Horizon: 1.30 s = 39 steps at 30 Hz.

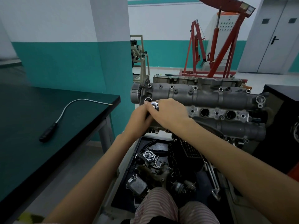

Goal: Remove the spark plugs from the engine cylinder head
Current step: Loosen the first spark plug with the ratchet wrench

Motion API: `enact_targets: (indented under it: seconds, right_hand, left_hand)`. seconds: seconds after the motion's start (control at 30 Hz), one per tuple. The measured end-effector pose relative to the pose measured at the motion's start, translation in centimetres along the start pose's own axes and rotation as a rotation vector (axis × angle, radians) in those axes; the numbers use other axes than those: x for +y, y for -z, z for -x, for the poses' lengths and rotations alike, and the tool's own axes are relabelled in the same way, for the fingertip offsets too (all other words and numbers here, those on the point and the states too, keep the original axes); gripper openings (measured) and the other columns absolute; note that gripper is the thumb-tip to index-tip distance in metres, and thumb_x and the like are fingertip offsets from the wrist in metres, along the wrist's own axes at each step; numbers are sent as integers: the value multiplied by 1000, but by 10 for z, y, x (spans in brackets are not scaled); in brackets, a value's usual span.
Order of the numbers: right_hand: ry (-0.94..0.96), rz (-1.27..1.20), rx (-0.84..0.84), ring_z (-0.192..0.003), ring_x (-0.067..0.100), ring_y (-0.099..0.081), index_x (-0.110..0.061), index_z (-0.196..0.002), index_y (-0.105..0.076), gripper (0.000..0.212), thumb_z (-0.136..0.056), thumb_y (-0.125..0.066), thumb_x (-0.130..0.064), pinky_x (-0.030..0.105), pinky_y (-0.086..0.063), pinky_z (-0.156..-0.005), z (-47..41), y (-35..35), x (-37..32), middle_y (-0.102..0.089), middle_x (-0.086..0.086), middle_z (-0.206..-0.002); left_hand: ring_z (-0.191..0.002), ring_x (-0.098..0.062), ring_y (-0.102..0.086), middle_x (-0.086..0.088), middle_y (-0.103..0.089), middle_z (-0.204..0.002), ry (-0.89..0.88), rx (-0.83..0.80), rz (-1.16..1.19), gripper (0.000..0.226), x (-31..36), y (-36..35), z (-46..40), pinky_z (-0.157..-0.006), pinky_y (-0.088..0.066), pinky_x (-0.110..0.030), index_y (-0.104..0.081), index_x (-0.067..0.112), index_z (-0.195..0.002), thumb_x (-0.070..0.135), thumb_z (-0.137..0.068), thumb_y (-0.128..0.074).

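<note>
The grey engine cylinder head (210, 97) lies across the middle of the view, with two dark open plug wells (205, 112) on its right half. Both my hands meet over its left end. My right hand (168, 113) lies on top, its fingers curled round a shiny metal tool head (153, 105). My left hand (139, 120) sits just under it and grips the tool's dark lower part, which is mostly hidden. No spark plug is visible; the wells under my hands are covered.
A dark green table (48, 120) stands at the left with a flexible pick-up tool (53, 125) lying on it. Below the head, a black tray (161, 172) holds several loose engine parts. A red engine hoist (215, 46) stands behind. A black cabinet (283, 110) is at the right.
</note>
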State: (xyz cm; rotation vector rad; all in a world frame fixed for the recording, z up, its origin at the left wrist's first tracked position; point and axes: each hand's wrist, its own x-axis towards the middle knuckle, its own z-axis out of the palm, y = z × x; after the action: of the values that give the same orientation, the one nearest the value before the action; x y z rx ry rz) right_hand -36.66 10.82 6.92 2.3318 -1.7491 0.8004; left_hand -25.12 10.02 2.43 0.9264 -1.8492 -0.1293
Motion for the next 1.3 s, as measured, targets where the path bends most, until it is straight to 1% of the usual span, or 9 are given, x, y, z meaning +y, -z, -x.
enact_targets:
  seconds: [0.43, 0.57, 0.63, 0.7, 0.77, 0.97, 1.07, 1.2, 1.3]
  right_hand:
    - [157, 60, 127, -48, 20, -38, -11, -79, -34, 41, -94, -34, -50, 27, -17, -39, 4, -9, -1, -33, -4, -52]
    - [68, 96, 136, -53, 21, -44, -12, -77, -39, 46, -91, -34, -56, 27, -23, -42, 4, -2, 3, -38, -3, -55]
    - [-164, -294, 67, -57, 21, -49, -11, -79, -45, 50, -91, -34, -59, 28, -32, -48, 8, -11, -3, -47, 1, -64]
    - [-469, -1102, -277, -45, 17, -49, -11, -71, -47, 55, -91, -34, -60, 24, -37, -46, 14, -11, -18, -45, 4, -60]
    - [-563, -1356, -491, -34, 14, -40, -11, -62, -44, 60, -91, -31, -62, 20, -36, -41, 13, -7, -20, -38, 3, -49]
    - [-11, 205, 16, -48, 11, -39, -17, -57, -42, 64, -87, -23, -69, 24, -21, -44, -3, 14, 4, -42, -1, -56]
    - [-83, 12, 21, -49, 13, -40, -13, -65, -44, 63, -88, -23, -68, 25, -26, -46, 3, -1, -3, -43, -1, -58]
    - [-345, -1082, -608, -43, 15, -43, -11, -69, -44, 60, -91, -26, -64, 25, -38, -49, 5, 6, -9, -42, 2, -53]
    - [-102, -288, -241, -49, 15, -53, -13, -60, -47, 68, -90, -19, -67, 27, -35, -51, 3, 13, -4, -49, -1, -48]
  left_hand:
    - [-51, -11, -43, 13, -44, -55, 155, 31, -146, 29, -16, -12, 2, -46, -23, -22, -34, 38, -57, 18, -78, -40]
    - [-53, -12, -39, 7, -42, -59, 163, 84, -220, 21, -17, -15, 3, -48, -23, -14, -41, 23, -64, 11, -80, -47]
    - [-56, -13, -39, 2, -46, -61, 194, 94, -238, 14, -19, -21, 4, -49, -24, -15, -53, 14, -67, 14, -81, -48]
    - [-51, -9, -40, 0, -50, -58, 281, 126, -150, 19, -20, -21, 6, -48, -27, -16, -58, 16, -66, 27, -80, -51]
    - [-44, -10, -41, 3, -48, -51, 297, 160, -175, 22, -18, -19, 3, -44, -31, -24, -55, 21, -61, 34, -77, -50]
    - [-46, -21, -38, 8, -40, -47, 164, 70, -321, 37, -9, -12, -9, -46, -14, -18, -31, 24, -59, 11, -78, -60]
    - [-41, -14, -28, -4, -47, -41, 104, 55, -306, 40, -1, -12, -6, -48, -9, -11, -23, 27, -56, 6, -66, -56]
    - [-49, -16, -37, 8, -38, -45, 184, 114, -289, 25, -9, -11, -3, -46, -14, -17, -35, 28, -50, 15, -68, -46]
    - [-45, -14, -31, -5, -50, -44, 133, 135, -331, 20, -6, -16, -7, -48, -12, -15, -46, 17, -54, 11, -71, -56]
